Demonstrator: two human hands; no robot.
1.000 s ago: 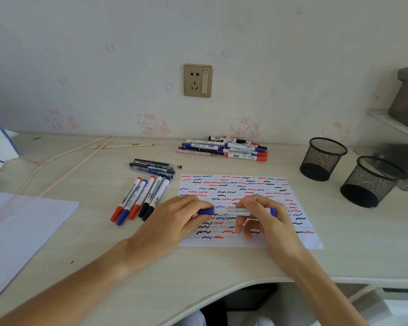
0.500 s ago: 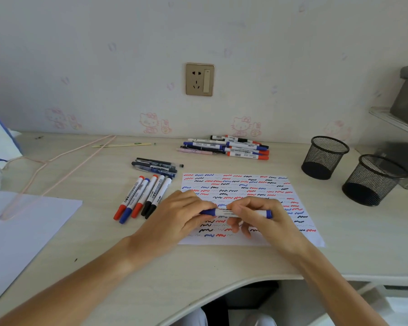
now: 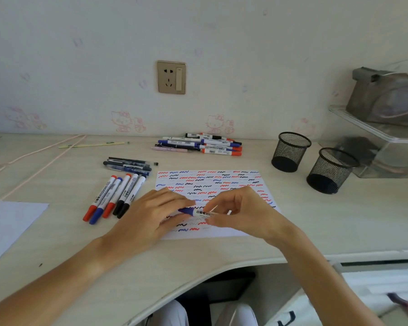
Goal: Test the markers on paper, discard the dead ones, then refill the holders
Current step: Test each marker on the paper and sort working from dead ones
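A white marker with a blue cap (image 3: pixel 198 212) lies level between both hands, just above the test paper (image 3: pixel 212 182), which is covered in red, blue and black squiggles. My left hand (image 3: pixel 151 215) pinches the blue cap end. My right hand (image 3: pixel 243 212) holds the white barrel between thumb and fingers. Several capped markers (image 3: pixel 114 196) lie in a row left of the paper. A heap of markers (image 3: pixel 203 144) sits at the back by the wall. Two black mesh holders (image 3: pixel 290 151) (image 3: pixel 331 170) stand at the right, showing nothing inside.
Dark pens (image 3: pixel 130 164) lie behind the marker row. A blank white sheet (image 3: pixel 7 227) covers the desk's left front. A pink cord (image 3: pixel 35 161) runs across the back left. A clear shelf (image 3: pixel 372 130) with a grey bag stands at the far right.
Both hands have stayed over the paper with the blue-capped marker. The right hand has slid along the barrel and now hides the marker's far end. The camera has shifted slightly.
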